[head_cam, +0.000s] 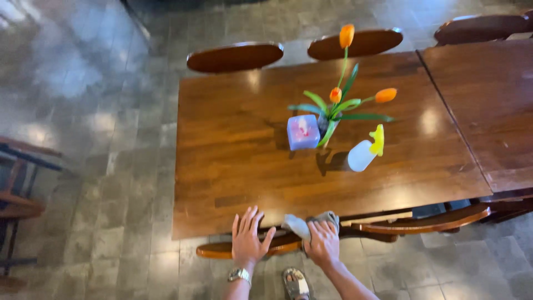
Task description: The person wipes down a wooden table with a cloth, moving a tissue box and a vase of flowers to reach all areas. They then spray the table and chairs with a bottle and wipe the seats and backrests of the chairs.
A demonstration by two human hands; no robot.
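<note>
At the near edge of the wooden table (233,166), with open floor to our left, our left hand (247,238) rests fingers spread flat; our right hand (323,243) grips a grey cloth (300,225).

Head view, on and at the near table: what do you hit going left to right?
left hand → cloth under the right hand → pink-and-lilac cube → tulip vase → white spray bottle

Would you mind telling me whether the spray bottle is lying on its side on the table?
No, the spray bottle stands upright on the table, beside the tulips and the cube-shaped box.
</note>
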